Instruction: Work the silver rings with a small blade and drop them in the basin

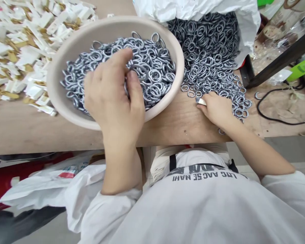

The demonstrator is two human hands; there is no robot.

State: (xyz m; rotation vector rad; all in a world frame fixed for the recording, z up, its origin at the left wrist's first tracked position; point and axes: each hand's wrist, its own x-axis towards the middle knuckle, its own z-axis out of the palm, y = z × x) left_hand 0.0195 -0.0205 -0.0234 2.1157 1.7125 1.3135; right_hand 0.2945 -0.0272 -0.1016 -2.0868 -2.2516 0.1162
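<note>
the left hand (112, 98) pinches a grey metal ring (139, 70) inside the beige bowl (66, 64); the right hand (215, 109) grips a small white piece (201, 101) on the wooden table (173, 130), beside a heap of loose rings (208, 57) toward the upper right.

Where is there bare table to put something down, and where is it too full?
The table has bare wood along its near edge, in front of the bowl and below the white-and-gold pieces. It's crowded at those pieces and the loose grey rings beside the right hand.
</note>
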